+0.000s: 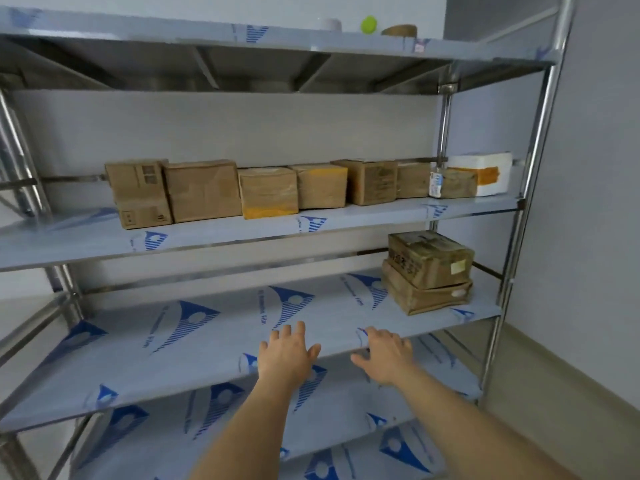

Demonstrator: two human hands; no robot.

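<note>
left hand (289, 355) and right hand (386, 356) are held spread and empty over the shelf (194, 362). stacked cardboard boxes (429, 271) are set farther back, rightward.

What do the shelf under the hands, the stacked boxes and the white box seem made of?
The shelf looks like steel under a pale film printed with blue logos; the posts shine like bare metal. The stacked boxes look like matte brown cardboard, creased. The white box may be foam: thick dull walls.
</note>
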